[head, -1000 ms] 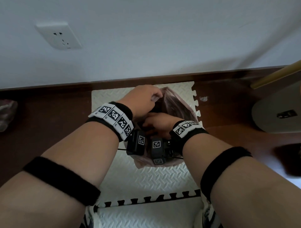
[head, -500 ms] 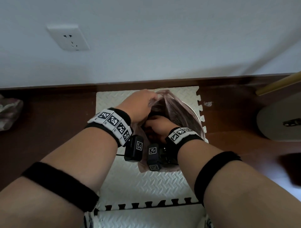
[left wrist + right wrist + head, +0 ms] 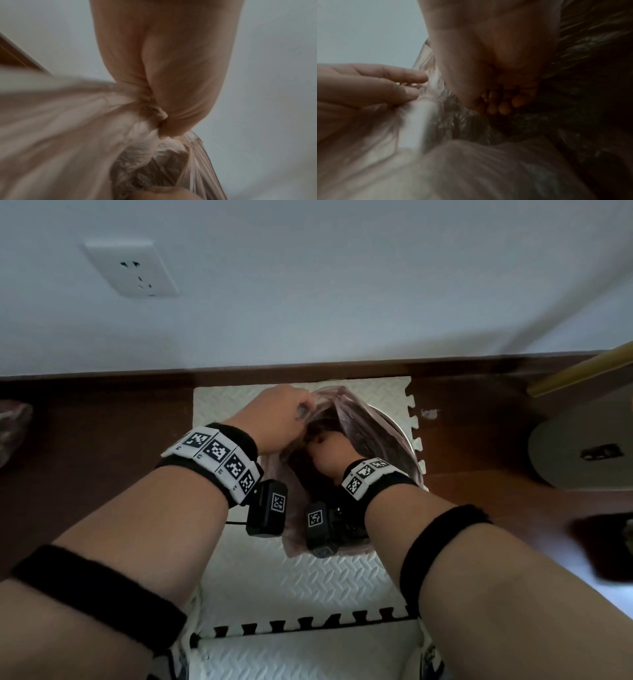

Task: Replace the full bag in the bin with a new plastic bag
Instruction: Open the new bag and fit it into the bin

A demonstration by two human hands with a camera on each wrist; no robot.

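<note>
Against the wall, on the foam mat (image 3: 308, 583), the bin (image 3: 406, 440) holds the bag (image 3: 363, 422); your left hand (image 3: 274, 419) has lifted its pinched rim higher while your right hand (image 3: 329, 453), fingers curled inside, grasps plastic: gathering is underway

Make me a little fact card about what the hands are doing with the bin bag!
Left hand: pinches the gathered edge of the pink plastic bag
Right hand: reaches down inside the bag, fingers curled; what they hold is unclear
Bin: stands on the white foam mat
Bag: sits in the bin
Behind: wall with a socket
</note>
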